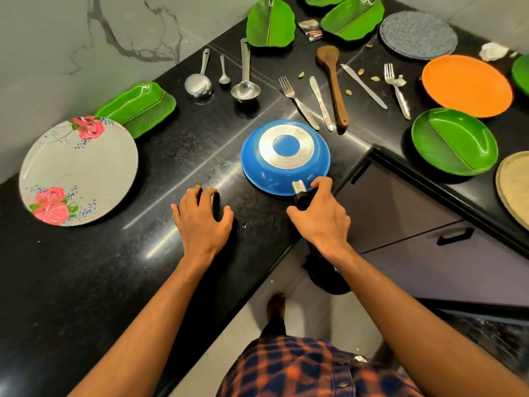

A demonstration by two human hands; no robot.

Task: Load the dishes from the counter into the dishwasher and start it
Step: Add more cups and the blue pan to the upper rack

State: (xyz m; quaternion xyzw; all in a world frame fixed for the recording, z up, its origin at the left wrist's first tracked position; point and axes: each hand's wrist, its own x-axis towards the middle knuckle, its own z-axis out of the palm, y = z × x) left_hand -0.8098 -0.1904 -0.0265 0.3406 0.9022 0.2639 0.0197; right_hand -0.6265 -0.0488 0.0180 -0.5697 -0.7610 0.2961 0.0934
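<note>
A blue frying pan (274, 170) lies upside down on the black counter (120, 270), its silver base ring facing up. My right hand (320, 213) grips the pan's black handle (302, 199) at the counter's inner corner. My left hand (200, 219) rests flat on the counter, left of the pan, fingers spread and holding nothing. A floral plate (77, 170) lies at the left. An orange plate (466, 84), a round green divided plate (455, 141) and a grey plate (418, 34) sit at the right.
Leaf-shaped green dishes (270, 22) line the back and left. Two ladles (246, 87), a small spoon (224, 70), forks (297, 101), knives (320, 103) and a wooden spoon (333, 81) lie behind the pan. Purple cabinet drawers (406, 222) stand below the corner. A tan board (515, 187) is at far right.
</note>
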